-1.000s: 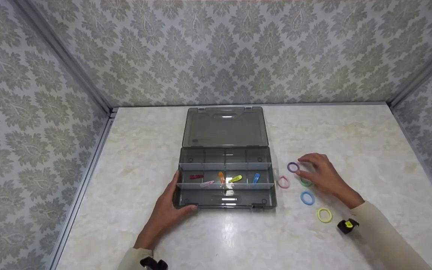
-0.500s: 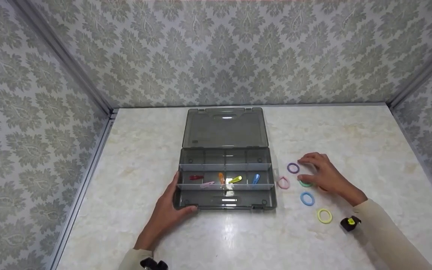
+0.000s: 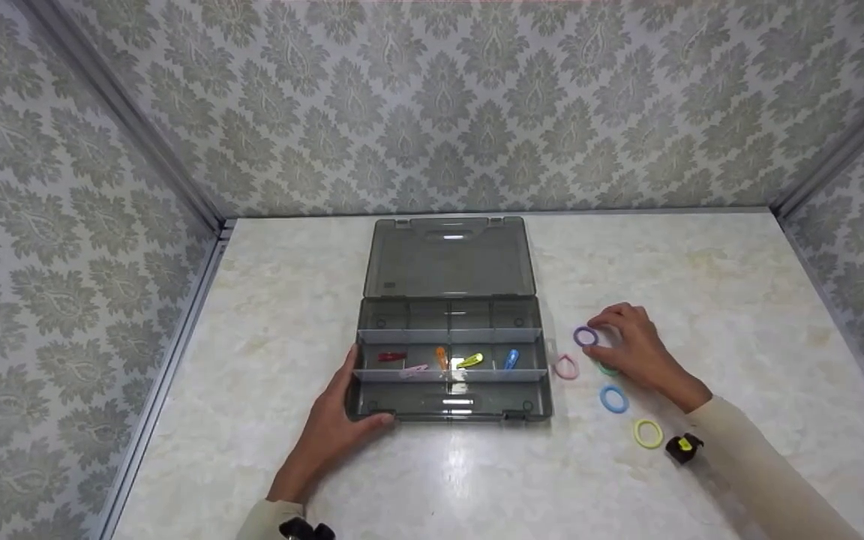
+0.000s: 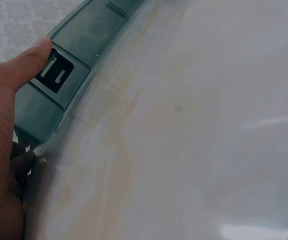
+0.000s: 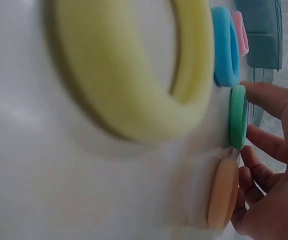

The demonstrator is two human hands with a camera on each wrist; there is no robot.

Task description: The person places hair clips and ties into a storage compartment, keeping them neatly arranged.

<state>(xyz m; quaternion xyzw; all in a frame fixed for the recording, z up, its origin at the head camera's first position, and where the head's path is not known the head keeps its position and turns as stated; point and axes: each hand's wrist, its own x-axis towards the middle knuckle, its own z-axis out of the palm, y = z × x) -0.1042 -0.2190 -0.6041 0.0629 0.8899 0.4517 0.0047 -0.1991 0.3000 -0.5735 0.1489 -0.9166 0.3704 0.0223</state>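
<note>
A smoky grey compartment box (image 3: 447,401) lies with its lid (image 3: 448,259) folded back. My left hand (image 3: 334,427) grips its front left corner, fingers along the side and thumb at the front, near a latch in the left wrist view. My right hand (image 3: 638,352) has thumb and a finger at opposite edges of a purple hair tie (image 3: 586,336), pinching it on the table. Under the thumb, a green hair tie (image 5: 238,117) is partly covered. An orange hair tie (image 5: 222,194) by the curled fingers shows only in the right wrist view.
Pink (image 3: 567,367), blue (image 3: 613,399) and yellow (image 3: 648,433) hair ties lie right of the box. In the box's middle row are several snap hair clips, among them a red clip (image 3: 392,356) and a blue clip (image 3: 511,359). Patterned walls (image 3: 447,105) border the table.
My right thumb and finger spread away from the purple hair tie half a second ago, then moved left and closed on its edges. My left hand has stayed on the box.
</note>
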